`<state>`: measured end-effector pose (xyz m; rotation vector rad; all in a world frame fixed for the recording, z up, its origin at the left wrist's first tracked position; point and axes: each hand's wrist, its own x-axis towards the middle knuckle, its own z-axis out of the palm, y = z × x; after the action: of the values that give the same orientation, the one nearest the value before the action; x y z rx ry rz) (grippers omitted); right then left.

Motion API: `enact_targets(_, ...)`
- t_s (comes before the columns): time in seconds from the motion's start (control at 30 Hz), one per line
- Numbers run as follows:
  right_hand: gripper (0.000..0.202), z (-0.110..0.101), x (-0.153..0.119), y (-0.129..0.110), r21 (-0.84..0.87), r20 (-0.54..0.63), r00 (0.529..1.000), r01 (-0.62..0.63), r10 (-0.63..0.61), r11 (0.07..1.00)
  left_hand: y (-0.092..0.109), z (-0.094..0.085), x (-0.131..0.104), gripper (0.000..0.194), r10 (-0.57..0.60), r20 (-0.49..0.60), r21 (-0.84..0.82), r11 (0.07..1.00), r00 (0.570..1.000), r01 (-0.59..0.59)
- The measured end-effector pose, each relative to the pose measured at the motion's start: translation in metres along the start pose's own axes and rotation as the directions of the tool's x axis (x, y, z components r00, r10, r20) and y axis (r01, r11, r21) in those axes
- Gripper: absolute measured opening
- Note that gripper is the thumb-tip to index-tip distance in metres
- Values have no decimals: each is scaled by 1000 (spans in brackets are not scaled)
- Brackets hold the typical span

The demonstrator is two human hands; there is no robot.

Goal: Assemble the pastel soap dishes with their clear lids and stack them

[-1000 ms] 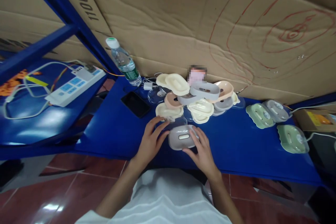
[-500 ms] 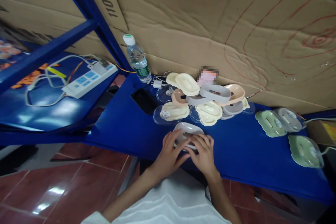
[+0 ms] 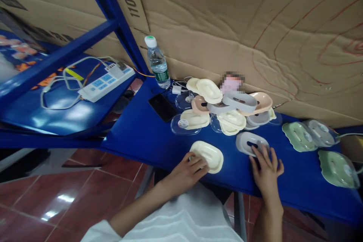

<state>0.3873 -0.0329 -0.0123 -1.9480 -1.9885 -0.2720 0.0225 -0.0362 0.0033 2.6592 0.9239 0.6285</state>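
Near the front edge of the blue table lies a cream soap dish tray (image 3: 213, 155). My left hand (image 3: 190, 170) is bent over its left edge, fingers on top; the thumb's grip is hidden. To the right, a grey soap dish (image 3: 247, 140) with a dark slot rests on the table. My right hand (image 3: 266, 168) touches its near right side with fingertips, its fingers spread apart. Behind both hands is a heap of soap dish parts, with a grey ring-like dish (image 3: 241, 101), a peach dish (image 3: 259, 103), a cream tray (image 3: 210, 90) and clear lids (image 3: 185, 130).
A water bottle (image 3: 158, 64) and a black phone (image 3: 162, 107) are at the back left. Lidded green soap dishes (image 3: 337, 168) and a lidded grey one (image 3: 320, 132) sit at the right. A power strip (image 3: 106, 85) lies on the left-hand table, beyond a blue frame bar.
The grey soap dish has moved from between my hands to the right, with my right hand. The cream tray now shows under my left hand. My hands have parted, and the view has shifted slightly.
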Motion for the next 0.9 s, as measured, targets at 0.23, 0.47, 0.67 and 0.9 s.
enact_targets(0.23, 48, 12, 40, 21, 74, 30, 997, 63, -66, 995, 4, -21, -22, 43, -83, -220, -45, 996, 972, 75)
enact_targets(0.47, 51, -21, 37, 59, -24, -93, 991, -101, 98, 995, -43, -61, -18, 48, -137, -405, 111, 974, 904, 198)
enact_targets(0.67, 52, -54, 15, 111, -155, -236, 933, -314, 273, 937, -107, -68, 20, 45, -198, -384, 163, 947, 902, 278)
enact_targets(0.9, 57, -54, 21, 132, -209, -153, 924, -378, 352, 902, -81, -50, 4, 37, -336, -472, 118, 892, 815, 437)
